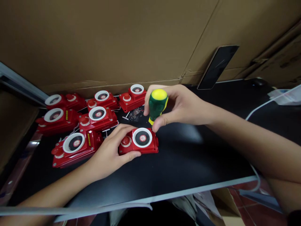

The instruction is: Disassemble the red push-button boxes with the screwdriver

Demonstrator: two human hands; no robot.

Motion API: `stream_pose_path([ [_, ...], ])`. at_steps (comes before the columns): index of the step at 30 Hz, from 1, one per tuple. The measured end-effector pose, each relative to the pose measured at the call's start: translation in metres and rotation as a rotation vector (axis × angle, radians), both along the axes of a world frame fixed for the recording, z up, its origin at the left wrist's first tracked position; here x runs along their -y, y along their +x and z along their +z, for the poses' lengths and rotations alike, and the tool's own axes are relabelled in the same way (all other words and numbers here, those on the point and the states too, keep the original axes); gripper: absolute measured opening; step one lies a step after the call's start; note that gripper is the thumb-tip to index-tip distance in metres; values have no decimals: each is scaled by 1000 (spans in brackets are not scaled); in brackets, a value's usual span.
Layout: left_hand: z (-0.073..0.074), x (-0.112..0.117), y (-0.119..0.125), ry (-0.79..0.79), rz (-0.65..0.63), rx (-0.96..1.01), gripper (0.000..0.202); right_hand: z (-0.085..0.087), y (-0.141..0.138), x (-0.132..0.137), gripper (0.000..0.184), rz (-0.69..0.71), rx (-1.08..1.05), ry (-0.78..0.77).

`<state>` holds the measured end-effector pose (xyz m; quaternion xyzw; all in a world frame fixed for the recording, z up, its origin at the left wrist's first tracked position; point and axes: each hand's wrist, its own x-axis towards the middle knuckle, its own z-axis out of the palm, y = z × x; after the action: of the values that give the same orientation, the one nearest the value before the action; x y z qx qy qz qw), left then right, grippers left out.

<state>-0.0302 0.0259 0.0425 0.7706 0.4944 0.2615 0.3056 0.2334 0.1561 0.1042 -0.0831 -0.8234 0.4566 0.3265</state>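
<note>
My left hand point(109, 155) is wrapped round the left end of a red alarm sounder point(154, 145), thumb along its near side. This unit has a white-rimmed round horn and a small red dome, and lies flat on the black table. In my right hand point(180, 105) is a screwdriver point(157, 106) with a green and yellow handle, held upright between thumb and fingers. It stands over the sounder's far right corner; its tip is hard to make out. Beside my left hand lies another red sounder point(76, 149), one of several on the left.
Small metal pins point(126, 116) and dark debris point(136, 114) lie beyond the sounder. A phone point(217, 67) leans on the cardboard wall point(131, 40) at the back. A white cable point(265, 105) crosses the right side, near a plastic bag point(285, 96). The table's pale front edge point(188, 193) runs close to me.
</note>
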Motion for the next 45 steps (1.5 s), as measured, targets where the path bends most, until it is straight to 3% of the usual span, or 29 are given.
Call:
stream_pose_path([
  [6, -1, 0, -1, -21, -10, 15, 56, 6, 3, 8, 42, -68, 41, -98],
  [15, -1, 1, 1, -39, 10, 28, 56, 9, 15, 2, 41, 80, 83, -234],
  [21, -1, 0, 1, -30, 13, 16, 58, 11, 18, 3, 42, 184, 95, -185],
  [28, 0, 1, 0, -7, 19, -4, 57, 14, 10, 6, 33, -104, 89, 90],
  [34, -2, 0, -1, 5, 19, -13, 57, 19, 10, 16, 33, -197, 125, 115],
  [38, -3, 1, -1, 12, 14, -8, 57, 24, 15, 16, 35, -135, 136, 31],
  [45, -2, 1, -1, -4, 11, 2, 57, 28, 21, 7, 36, 127, 122, -169],
])
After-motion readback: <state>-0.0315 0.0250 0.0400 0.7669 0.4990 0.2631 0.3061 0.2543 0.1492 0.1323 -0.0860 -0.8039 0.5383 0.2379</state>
